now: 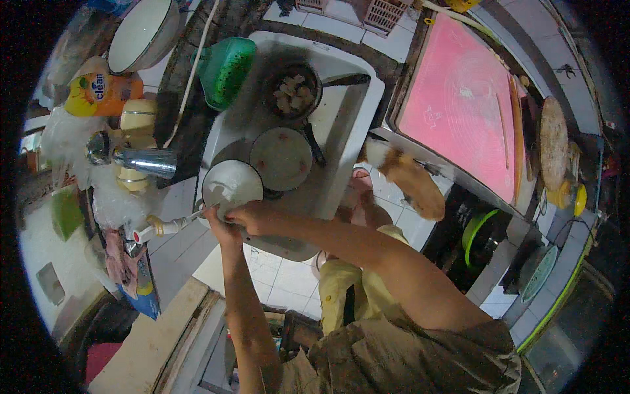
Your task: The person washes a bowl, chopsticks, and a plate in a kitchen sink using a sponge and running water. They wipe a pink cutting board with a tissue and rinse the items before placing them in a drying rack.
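Note:
A white enamel bowl (232,181) with a dark rim sits at the left side of the white sink (376,93). My left hand (224,229) grips its near edge, beside a small loop handle. Against the same edge is my right hand (253,218), fingers curled; whether it holds anything is hidden. Right of the bowl lies a round plate (281,158) with faint reddish marks. Farther back in the sink, a dark pan (294,93) holds several pale pieces, and a green perforated plastic container (229,74) leans on the rim.
A chrome faucet (147,162) and a white tap-like fitting (162,228) stand at the left. An orange detergent pouch (104,91) and a large white basin (142,37) are behind. At right are a pink mat (457,103) and an orange-and-white cat (416,184) on the floor.

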Motion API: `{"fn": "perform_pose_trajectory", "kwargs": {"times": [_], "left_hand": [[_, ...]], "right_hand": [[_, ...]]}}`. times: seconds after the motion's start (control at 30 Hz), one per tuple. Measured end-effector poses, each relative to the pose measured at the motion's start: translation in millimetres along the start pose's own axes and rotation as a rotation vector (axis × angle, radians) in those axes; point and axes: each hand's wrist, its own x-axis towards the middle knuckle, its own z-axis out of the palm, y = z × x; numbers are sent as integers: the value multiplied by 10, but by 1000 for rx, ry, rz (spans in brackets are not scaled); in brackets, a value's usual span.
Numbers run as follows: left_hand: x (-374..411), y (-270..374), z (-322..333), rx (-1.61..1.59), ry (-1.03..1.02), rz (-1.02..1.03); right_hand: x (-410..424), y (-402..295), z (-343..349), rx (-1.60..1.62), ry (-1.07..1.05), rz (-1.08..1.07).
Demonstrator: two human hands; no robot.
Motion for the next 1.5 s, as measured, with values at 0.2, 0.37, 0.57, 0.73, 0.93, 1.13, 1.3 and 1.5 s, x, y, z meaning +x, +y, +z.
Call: {"fn": "perform_pose_trajectory", "kwargs": {"times": [0.2,0.37,0.57,0.73,0.93,1.13,1.3,1.5], "left_hand": [[-14,153,-87,-7,-52,-122],[34,90,-102,-102,-128,-104],[197,77,-122,32,-181,21],[216,168,-117,151,-66,-174],[310,-152,-232,270,-111,6],[325,142,-252,50,-129,-216],[324,-208,-251,77,-141,-7],[23,249,97,228,-90,-103]], "right_hand": [[-56,209,69,-399,229,-337],[-12,-320,-358,-133,-20,167],[266,260,400,189,194,-210],[53,447,139,-98,206,-129],[81,169,254,27,229,-180],[109,369,49,-321,84,-31],[223,60,190,96,132,-21],[11,328,-124,-607,225,-320]]}}
